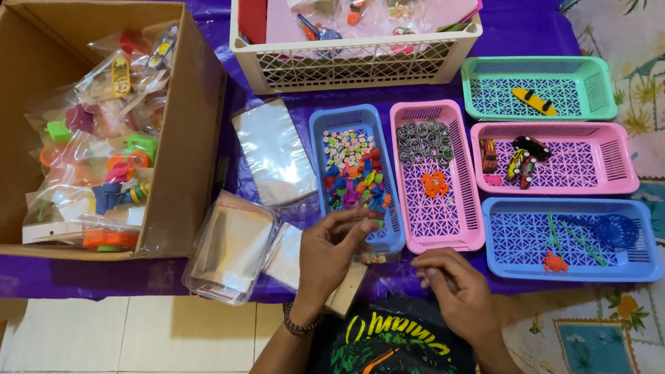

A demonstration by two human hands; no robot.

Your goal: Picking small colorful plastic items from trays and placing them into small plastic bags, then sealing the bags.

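Observation:
My left hand (334,249) hovers at the near end of a blue basket (319,127) full of small colourful beads, fingers pinched together over a clear plastic bag (386,271) that I can barely make out. My right hand (451,283) is below the pink basket (464,172), fingers curled on the same clear bag. A small brown card (349,288) lies under my left wrist.
A cardboard box (186,141) of bagged toys stands at left. Stacks of clear bags (229,245) lie next to it. A white crate (356,60) sits at the back. A green basket (592,82), another pink basket (611,157) and a blue basket (647,261) hold small toys at right.

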